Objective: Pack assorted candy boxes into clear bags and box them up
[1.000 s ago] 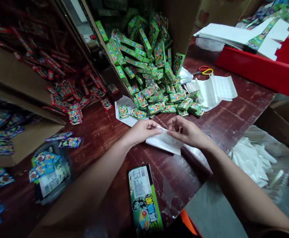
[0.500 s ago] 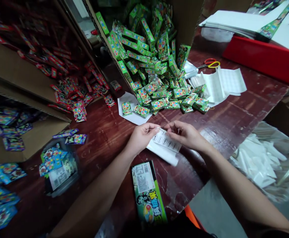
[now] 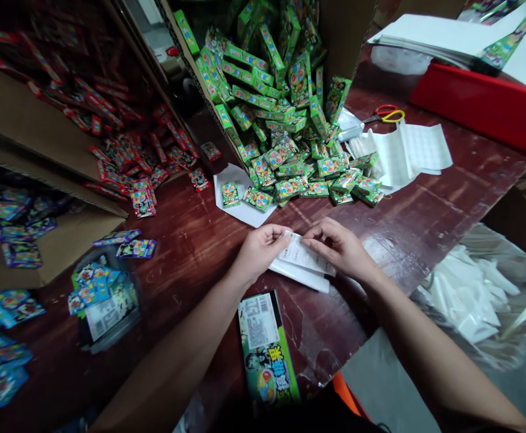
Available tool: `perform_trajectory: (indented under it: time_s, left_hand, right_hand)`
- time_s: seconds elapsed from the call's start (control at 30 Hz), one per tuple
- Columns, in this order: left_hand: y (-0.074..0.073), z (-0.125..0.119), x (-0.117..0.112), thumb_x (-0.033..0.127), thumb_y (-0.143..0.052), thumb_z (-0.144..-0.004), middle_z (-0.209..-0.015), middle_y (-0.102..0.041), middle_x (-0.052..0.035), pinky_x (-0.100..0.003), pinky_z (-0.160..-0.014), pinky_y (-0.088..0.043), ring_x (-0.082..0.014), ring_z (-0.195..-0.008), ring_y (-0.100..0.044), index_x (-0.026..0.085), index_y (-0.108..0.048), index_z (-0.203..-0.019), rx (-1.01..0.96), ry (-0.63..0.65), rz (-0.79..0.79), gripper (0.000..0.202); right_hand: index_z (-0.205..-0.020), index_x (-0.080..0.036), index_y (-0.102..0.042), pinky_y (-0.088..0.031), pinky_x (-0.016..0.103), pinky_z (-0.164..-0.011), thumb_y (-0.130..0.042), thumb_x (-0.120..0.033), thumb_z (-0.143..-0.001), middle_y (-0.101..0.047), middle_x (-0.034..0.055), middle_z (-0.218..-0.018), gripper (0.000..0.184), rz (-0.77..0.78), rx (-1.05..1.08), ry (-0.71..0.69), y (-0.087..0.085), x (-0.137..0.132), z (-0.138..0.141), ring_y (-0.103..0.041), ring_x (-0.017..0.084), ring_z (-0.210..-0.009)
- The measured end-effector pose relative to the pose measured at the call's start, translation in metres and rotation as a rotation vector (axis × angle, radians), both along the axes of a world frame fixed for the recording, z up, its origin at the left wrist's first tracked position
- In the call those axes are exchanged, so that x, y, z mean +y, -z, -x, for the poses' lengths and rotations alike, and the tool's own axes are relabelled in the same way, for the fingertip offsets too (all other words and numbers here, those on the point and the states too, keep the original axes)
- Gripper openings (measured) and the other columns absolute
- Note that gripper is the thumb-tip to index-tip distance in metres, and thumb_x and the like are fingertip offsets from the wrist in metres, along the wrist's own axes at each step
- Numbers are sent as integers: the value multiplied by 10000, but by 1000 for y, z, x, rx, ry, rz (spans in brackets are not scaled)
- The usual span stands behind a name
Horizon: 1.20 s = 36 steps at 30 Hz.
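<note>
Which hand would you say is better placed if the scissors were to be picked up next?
Probably the right hand: it is nearer the scissors, which lie beyond it and further right. The left hand is farther away, pinching the white sheet.

Sheet lettering [image 3: 295, 254] blurred, red tray [image 3: 475, 109] cut off

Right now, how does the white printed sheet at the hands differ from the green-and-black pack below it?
Support: the white printed sheet is pinched in the left hand, with the right hand at its edge; the green-and-black pack lies on the table.
Colour: the sheet is white with grey marks; the pack has multicoloured print plus a pale label.
Shape: the sheet shows overlapping layers; the pack lies flat.
Shared: both carry print.
</note>
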<state>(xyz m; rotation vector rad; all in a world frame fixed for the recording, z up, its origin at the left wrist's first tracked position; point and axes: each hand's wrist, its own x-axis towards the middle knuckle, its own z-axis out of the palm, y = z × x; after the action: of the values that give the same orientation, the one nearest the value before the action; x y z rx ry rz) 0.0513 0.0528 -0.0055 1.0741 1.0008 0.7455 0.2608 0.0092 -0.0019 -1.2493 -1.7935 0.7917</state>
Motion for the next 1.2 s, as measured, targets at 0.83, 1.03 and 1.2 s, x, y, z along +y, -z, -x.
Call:
perform_trajectory:
  time_s: [0.83,1.03,1.2]
  left_hand:
    - [12,-3,-6,551,-686,-862,-843,-768,-57,-265,-646,-518,-170,-707,-660,139,-774,-955,137,77,-98,431]
    - [7,32,-17,424,-657,-900,-1198,-731,-119,-349,-876,-531,-221,-953,-695,157,-708,-1192,341,-76,-201,399]
    - [-5,98,-75,301,-595,-938,-1039,-754,-52,-445,-1023,-449,-230,-1005,-665,222,-747,-963,744,122,-475,173]
  right_hand:
    - [-1412,-238,-410,-551,338,-759,-732,-419,-880,-669,19,-920,648,215,359,17,4,16,8,-660,173,-835]
    - [-1405,-331,-438,-521,330,-675,-748,-356,-884,-633,1,-888,606,-16,374,119,-18,0,9,-633,180,-771]
    - [-1418,-323,-445,-533,333,-700,-732,-317,-901,-639,13,-904,591,165,366,-65,-39,-33,14,-632,183,-793]
